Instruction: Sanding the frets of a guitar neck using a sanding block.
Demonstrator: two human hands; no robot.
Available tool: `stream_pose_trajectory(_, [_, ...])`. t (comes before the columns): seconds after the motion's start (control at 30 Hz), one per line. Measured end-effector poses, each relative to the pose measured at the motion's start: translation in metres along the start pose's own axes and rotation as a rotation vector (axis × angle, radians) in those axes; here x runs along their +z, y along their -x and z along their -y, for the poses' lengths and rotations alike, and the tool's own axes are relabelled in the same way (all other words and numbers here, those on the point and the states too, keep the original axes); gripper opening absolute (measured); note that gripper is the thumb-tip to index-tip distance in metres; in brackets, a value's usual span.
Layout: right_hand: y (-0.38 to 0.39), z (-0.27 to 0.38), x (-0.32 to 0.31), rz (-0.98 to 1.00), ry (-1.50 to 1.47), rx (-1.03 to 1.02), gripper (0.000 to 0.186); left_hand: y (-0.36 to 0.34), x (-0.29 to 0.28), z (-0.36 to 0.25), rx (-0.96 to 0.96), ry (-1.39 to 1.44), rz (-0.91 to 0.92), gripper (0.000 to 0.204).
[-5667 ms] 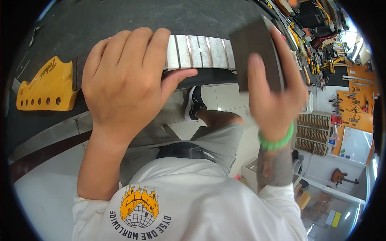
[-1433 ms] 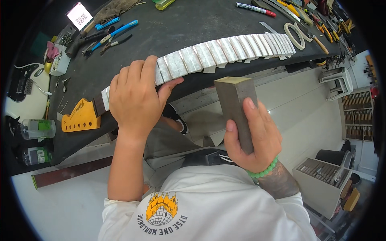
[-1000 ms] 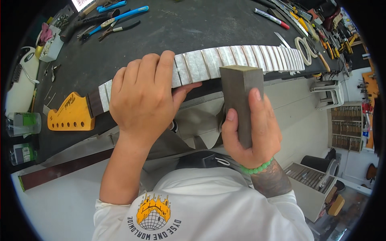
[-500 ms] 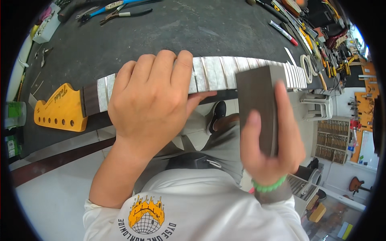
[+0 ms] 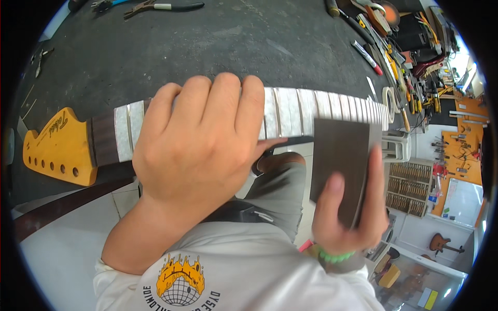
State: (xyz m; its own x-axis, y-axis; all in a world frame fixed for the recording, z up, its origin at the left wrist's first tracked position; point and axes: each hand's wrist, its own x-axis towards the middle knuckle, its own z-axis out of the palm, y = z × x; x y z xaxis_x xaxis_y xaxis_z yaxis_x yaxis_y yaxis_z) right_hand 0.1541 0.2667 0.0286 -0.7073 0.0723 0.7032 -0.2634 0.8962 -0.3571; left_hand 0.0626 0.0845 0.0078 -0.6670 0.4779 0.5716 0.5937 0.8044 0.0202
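A guitar neck lies across the near edge of the dark workbench, its orange-yellow headstock at the left. Whitish tape covers the fingerboard between the metal frets. My left hand is wrapped over the neck near the headstock end, fingers on the far side and thumb on the near side. In my right hand is a dark grey rectangular block, gripped between thumb and fingers. The block's far end overlaps the near edge of the neck in view; whether it touches the frets cannot be made out.
Pliers lie at the back left of the workbench. A marker, a tape roll and many hand tools crowd the right side. Beyond are a white stool, a drawer rack and a tool board.
My right hand has brought the block nearer to me, off most of the fingerboard. My left hand still grips the neck. The whole view has shifted somewhat.
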Motion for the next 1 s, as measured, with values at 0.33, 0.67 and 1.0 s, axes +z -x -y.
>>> stream_pose_trajectory(0.33, [-0.074,-0.011,0.030,0.154,0.103,0.072,0.045,-0.004,0.002,0.005,0.007,0.032,-0.002,0.060])
stream_pose_trajectory(0.67, [-0.073,-0.009,0.029,0.157,0.133,-0.035,0.045,-0.002,0.000,0.004,-0.019,0.048,0.005,0.059])
stream_pose_trajectory(1.0, [-0.007,0.018,-0.014,0.117,0.105,0.020,0.053,0.005,0.007,0.008,0.021,-0.041,-0.069,0.056])
